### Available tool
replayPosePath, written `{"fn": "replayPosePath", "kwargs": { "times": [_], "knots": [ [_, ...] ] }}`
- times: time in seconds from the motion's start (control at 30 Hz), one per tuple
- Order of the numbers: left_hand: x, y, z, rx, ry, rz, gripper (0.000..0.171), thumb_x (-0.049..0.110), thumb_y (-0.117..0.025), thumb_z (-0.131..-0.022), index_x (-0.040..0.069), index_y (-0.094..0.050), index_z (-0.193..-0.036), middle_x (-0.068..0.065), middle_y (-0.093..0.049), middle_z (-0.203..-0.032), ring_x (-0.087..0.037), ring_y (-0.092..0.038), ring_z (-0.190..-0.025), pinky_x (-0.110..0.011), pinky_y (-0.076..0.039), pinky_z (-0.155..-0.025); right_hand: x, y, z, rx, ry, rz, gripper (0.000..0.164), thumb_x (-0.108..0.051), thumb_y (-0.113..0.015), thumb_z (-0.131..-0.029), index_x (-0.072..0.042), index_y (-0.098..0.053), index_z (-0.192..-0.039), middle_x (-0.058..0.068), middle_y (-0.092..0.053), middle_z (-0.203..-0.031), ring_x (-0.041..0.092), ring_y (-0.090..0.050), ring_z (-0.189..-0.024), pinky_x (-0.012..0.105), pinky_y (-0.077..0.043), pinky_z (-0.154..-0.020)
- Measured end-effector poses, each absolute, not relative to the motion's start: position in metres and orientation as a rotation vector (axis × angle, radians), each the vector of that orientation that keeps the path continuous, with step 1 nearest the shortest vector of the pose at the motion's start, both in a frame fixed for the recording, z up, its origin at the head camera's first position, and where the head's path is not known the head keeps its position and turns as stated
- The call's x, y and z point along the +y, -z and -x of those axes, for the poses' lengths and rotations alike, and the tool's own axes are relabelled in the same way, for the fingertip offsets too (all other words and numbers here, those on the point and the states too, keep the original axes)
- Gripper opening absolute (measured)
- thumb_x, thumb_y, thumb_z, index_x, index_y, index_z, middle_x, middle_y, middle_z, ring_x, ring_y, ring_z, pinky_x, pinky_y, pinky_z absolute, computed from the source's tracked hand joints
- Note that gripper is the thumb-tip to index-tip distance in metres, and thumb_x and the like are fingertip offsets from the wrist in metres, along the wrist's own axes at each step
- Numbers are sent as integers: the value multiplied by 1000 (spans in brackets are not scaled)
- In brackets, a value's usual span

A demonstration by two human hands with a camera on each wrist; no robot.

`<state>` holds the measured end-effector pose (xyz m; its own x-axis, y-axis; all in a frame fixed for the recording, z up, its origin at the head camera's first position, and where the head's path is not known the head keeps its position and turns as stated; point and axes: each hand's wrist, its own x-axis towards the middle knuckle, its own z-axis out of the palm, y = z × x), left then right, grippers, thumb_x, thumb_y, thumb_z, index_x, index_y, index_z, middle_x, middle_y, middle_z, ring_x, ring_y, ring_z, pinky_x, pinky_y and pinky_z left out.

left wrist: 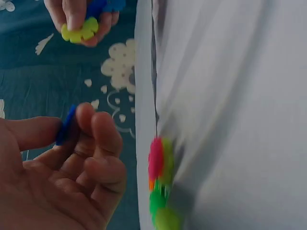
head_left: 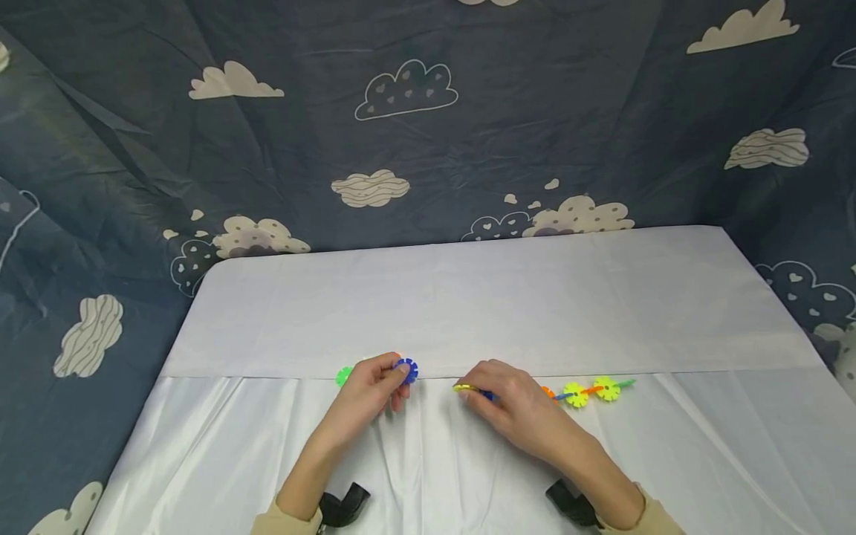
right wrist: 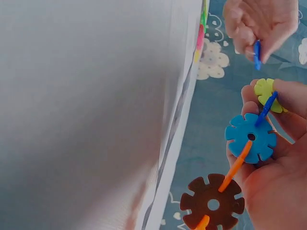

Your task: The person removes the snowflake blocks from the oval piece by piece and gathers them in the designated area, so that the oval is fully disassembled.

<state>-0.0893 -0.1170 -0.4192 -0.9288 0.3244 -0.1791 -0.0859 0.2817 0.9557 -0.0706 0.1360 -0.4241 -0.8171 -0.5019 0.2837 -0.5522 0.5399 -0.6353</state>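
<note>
Between thumb and fingertips, my left hand (head_left: pixel 368 390) pinches a blue notched plastic disc (head_left: pixel 410 370), seen edge-on in the left wrist view. My right hand (head_left: pixel 518 409) grips the yellow notched disc (right wrist: pixel 265 91) at one end of a chain of interlocked discs. Behind the yellow one come a dark blue disc (right wrist: pixel 266 109), a light blue disc (right wrist: pixel 251 137), an orange disc (right wrist: pixel 235 167) and a brown disc (right wrist: pixel 212 201). The chain runs on past the right hand, where yellow discs (head_left: pixel 576 394) and a green end piece show. A gap separates the two hands.
More notched discs, among them a pink one (left wrist: pixel 155 160) and a green one (left wrist: pixel 157 200), lie beside the left hand on the white cloth (head_left: pixel 468 305). Black wrist mounts (head_left: pixel 344 505) sit under both forearms. A dark cloud-patterned curtain (head_left: pixel 535 111) hangs behind the table.
</note>
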Motion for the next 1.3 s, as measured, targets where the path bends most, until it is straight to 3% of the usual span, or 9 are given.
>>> {"fn": "replayPosePath", "kwargs": {
  "times": [0.17,0.33,0.57,0.77,0.93,1.1,1.3],
  "knots": [
    [-132,418,93,2530,-1487,-159,21,15,-54,-100,4,-67,-88,-7,-59,-77,-21,-53,-67,-30,-43,-62,138,424,71,-2695,-1185,-903,14,-12,-65,-95,-17,-72,-106,-11,-66,-101,2,-57,-94,31,-50,-82],
    [-142,420,97,2674,-1413,-65,11,12,-67,-93,9,-75,-98,0,-66,-84,-17,-54,-67,-30,-44,-59,139,425,71,-2685,-1208,-902,16,-9,-65,-94,-17,-72,-106,-9,-66,-101,2,-57,-94,30,-50,-81],
    [-149,428,102,2838,-1196,-56,8,11,-70,-90,9,-76,-95,1,-69,-86,-16,-57,-72,-33,-48,-65,141,425,73,-2686,-1226,-911,16,-10,-65,-94,-16,-72,-107,-11,-66,-103,2,-58,-97,32,-50,-84],
    [-149,429,101,2949,-1136,-103,9,10,-71,-89,8,-74,-97,2,-62,-83,-14,-52,-67,-31,-44,-60,142,427,74,-2682,-1270,-940,16,-10,-64,-95,-16,-71,-108,-8,-67,-103,3,-58,-95,31,-50,-83],
    [-135,422,93,2960,-1238,-239,12,6,-72,-87,9,-73,-98,7,-60,-84,-13,-50,-66,-29,-43,-58,142,426,74,-2707,-1307,-935,16,-10,-64,-95,-15,-71,-109,-8,-67,-104,4,-59,-95,31,-51,-83],
    [-111,417,83,2877,-1313,-551,12,6,-73,-87,9,-73,-99,11,-60,-84,-7,-52,-69,-25,-45,-61,139,422,72,-2795,-1390,-857,18,-13,-67,-95,-20,-68,-112,-15,-65,-107,3,-59,-98,32,-51,-85],
    [-90,422,72,2797,-1326,-856,12,5,-74,-87,10,-73,-98,9,-62,-86,-6,-52,-71,-24,-46,-63,137,421,71,-2856,-1469,-832,14,-17,-66,-96,-25,-60,-106,-15,-62,-96,6,-57,-84,29,-49,-76]
  ]
}}
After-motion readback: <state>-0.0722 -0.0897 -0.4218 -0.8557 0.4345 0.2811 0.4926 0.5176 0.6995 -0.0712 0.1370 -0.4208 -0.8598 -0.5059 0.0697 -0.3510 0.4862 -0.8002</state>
